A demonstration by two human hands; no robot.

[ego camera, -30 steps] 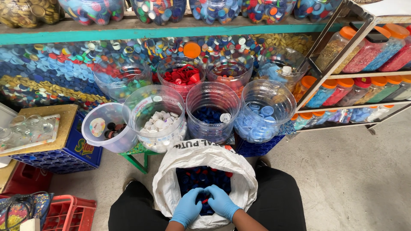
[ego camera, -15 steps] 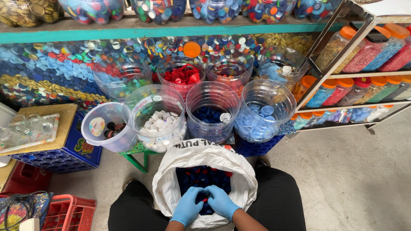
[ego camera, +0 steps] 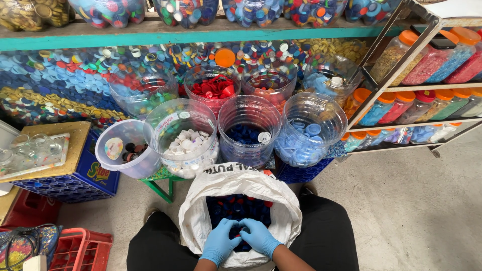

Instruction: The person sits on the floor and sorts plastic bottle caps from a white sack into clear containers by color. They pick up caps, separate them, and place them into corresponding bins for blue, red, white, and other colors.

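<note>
Nothing has shifted since a second ago: both gloved hands, left hand (ego camera: 220,244) and right hand (ego camera: 259,237), stay buried among bottle caps (ego camera: 236,208) inside the white sack (ego camera: 201,208) between the knees, each grip's closure hidden, sorting jars (ego camera: 249,131) just beyond.

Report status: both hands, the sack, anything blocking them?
Left hand and right hand, blue-gloved, inside white sack, on dark blue caps. Grip unclear. Nothing blocking.

Open jars (ego camera: 249,131) crowd ahead, bare floor (ego camera: 416,200) right, crates (ego camera: 80,248) left
</note>
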